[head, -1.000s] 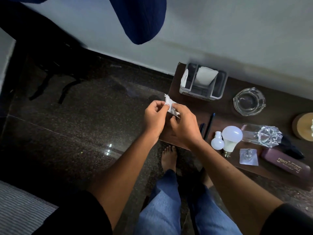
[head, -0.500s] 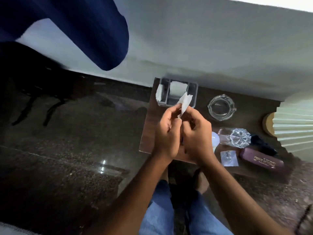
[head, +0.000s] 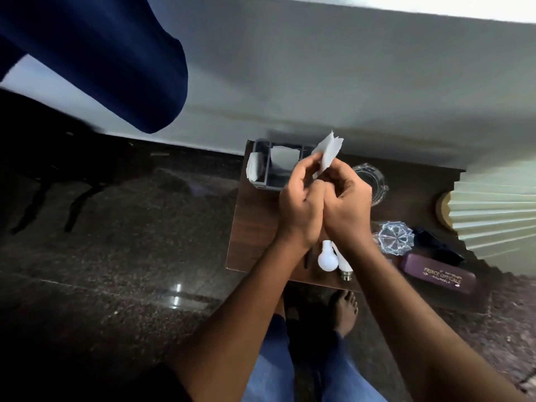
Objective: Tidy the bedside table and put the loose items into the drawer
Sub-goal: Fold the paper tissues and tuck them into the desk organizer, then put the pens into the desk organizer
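Note:
A white scrap of paper [head: 328, 152] sticks up from between my two hands. My left hand [head: 300, 208] and my right hand [head: 346, 204] press together around it, above the dark wooden bedside table [head: 252, 224]. Behind my hands stands a grey organiser box [head: 265, 172] holding other white papers. Two white light bulbs [head: 329, 259] lie on the table below my wrists. A maroon spectacle case [head: 438, 275], a cut-glass piece [head: 393, 237] and a glass ashtray [head: 374, 181] sit to the right. No drawer is in view.
A pleated cream lampshade [head: 499, 216] overhangs the table's right end, above a round wooden base [head: 442, 208]. A black cloth [head: 435, 245] lies by the case. A dark blue fabric [head: 116, 62] hangs at upper left. Dark polished floor [head: 116, 256] lies to the left. My bare foot [head: 345, 309] stands below the table edge.
Both hands moved with the paper from beyond the table's left edge to above the table, by the organiser. The view shifted, bringing the lampshade into sight.

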